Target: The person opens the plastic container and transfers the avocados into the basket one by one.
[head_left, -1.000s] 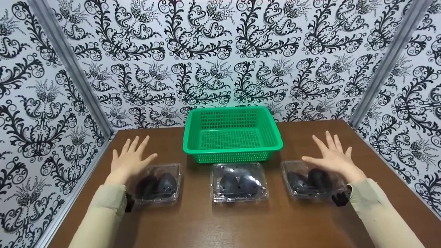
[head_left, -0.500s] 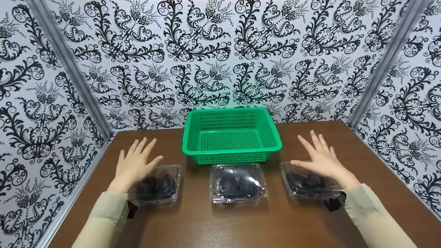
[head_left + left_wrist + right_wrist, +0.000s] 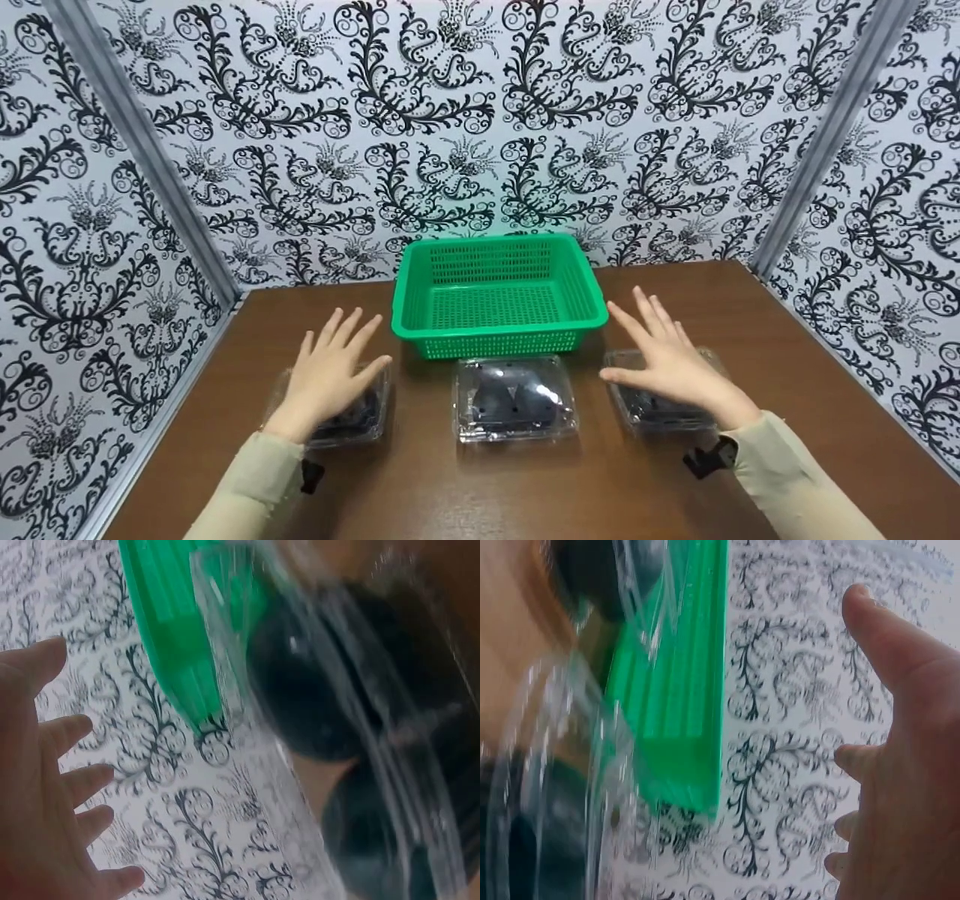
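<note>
My left hand (image 3: 324, 381) hovers over the left clear plastic clamshell box (image 3: 367, 426), fingers spread and holding nothing. In the same way my right hand (image 3: 679, 373) is stretched above the right clamshell box (image 3: 651, 417), its thumb and fingers apart. Each hand hides part of the box below it. Between them a third clamshell box (image 3: 516, 427) lies closed on the table. Dark, egg-shaped fruits (image 3: 300, 682) that look like avocados show through the clear plastic in the left wrist view. The right wrist view shows my bare palm beside a blurred box edge (image 3: 615, 757).
A green plastic basket (image 3: 499, 332) with slotted sides stands behind the middle box, with nothing inside. The brown table (image 3: 480, 487) meets patterned white walls (image 3: 480, 150) at the back and sides. Grey metal posts (image 3: 832, 150) mark the corners.
Both hands have moved inward toward the middle, still spread, and now cover more of the outer boxes. The boxes and basket stay in place; the head view has shifted slightly.
</note>
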The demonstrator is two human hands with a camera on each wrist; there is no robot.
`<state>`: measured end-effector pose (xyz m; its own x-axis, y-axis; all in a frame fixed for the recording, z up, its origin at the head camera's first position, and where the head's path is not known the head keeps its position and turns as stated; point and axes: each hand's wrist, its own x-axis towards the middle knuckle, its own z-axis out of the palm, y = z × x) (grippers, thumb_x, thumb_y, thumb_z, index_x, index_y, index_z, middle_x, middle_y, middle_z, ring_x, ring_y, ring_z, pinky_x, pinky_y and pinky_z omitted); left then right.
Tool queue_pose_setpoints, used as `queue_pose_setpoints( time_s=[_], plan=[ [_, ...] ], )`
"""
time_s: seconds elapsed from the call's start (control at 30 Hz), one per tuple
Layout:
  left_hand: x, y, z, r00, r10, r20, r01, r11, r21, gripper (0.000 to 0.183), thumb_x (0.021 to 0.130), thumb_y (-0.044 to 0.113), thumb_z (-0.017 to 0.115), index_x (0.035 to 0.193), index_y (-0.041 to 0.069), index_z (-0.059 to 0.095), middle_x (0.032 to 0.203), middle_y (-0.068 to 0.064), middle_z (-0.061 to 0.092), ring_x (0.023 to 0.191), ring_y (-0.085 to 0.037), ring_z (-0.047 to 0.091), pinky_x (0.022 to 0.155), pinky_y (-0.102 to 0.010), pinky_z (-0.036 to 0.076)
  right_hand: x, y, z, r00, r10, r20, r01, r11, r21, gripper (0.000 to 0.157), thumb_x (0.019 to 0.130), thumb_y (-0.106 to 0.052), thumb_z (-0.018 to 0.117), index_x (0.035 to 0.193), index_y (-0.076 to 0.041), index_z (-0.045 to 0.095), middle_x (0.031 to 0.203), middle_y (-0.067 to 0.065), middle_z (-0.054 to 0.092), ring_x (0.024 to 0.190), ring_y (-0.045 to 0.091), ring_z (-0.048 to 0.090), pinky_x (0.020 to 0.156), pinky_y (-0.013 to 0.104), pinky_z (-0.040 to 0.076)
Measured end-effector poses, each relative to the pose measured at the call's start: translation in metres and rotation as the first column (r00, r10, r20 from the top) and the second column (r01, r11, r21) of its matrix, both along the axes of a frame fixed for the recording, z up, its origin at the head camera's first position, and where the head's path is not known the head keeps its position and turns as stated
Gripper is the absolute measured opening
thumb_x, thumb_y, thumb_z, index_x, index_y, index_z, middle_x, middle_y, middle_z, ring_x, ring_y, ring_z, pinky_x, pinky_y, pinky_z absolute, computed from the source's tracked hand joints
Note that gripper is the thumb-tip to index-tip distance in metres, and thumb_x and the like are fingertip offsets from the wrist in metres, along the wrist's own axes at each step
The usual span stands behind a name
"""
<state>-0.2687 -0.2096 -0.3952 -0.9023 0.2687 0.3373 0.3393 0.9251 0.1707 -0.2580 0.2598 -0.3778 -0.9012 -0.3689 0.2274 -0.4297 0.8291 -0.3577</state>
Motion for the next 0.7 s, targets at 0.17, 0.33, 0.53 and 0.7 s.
queue_pose_setpoints(
  time_s=[0.17,0.33,0.53,0.7],
  plan=[
    [0.004,0.018,0.0,0.997,-0.064,-0.048,0.064,0.998,0.001,0.069,0.095,0.062,0.043,0.15,0.021,0.038,0.156,-0.01,0.027,0.145,-0.034,0.015,0.113,-0.062,0.01,0.009,-0.021,-0.003,0.998,0.055,-0.036,-0.056,0.998,-0.006,0.099,0.081,-0.059,0.068,0.156,-0.022,0.016,0.159,0.014,-0.011,0.143,0.043,-0.007,0.109,0.068,0.002],
    [0.011,0.037,-0.003,0.991,-0.125,-0.054,0.126,0.992,0.013,0.069,0.095,0.061,0.042,0.15,0.02,0.036,0.156,-0.011,0.025,0.144,-0.035,0.014,0.114,-0.058,0.013,0.02,-0.046,-0.012,0.992,0.123,-0.043,-0.122,0.992,0.012,0.101,0.079,-0.059,0.068,0.156,-0.019,0.016,0.16,0.012,-0.01,0.144,0.041,-0.004,0.11,0.065,0.003],
    [0.028,0.059,-0.012,0.986,-0.163,-0.026,0.165,0.984,0.069,0.071,0.095,0.064,0.038,0.152,0.021,0.033,0.157,-0.008,0.023,0.145,-0.034,0.014,0.113,-0.055,0.016,0.03,-0.071,-0.028,0.981,0.189,-0.054,-0.187,0.982,0.042,0.099,0.079,-0.06,0.068,0.156,-0.02,0.02,0.16,0.014,-0.003,0.144,0.04,0.0,0.11,0.064,0.003],
    [0.045,0.077,-0.024,0.976,-0.217,-0.009,0.217,0.967,0.137,0.07,0.095,0.061,0.042,0.152,0.022,0.032,0.158,-0.007,0.022,0.141,-0.037,0.025,0.108,-0.058,0.028,0.032,-0.087,-0.048,0.971,0.234,-0.05,-0.231,0.971,0.053,0.094,0.08,-0.063,0.065,0.154,-0.02,0.027,0.159,0.013,0.006,0.144,0.041,0.005,0.109,0.067,0.005]
  ],
)
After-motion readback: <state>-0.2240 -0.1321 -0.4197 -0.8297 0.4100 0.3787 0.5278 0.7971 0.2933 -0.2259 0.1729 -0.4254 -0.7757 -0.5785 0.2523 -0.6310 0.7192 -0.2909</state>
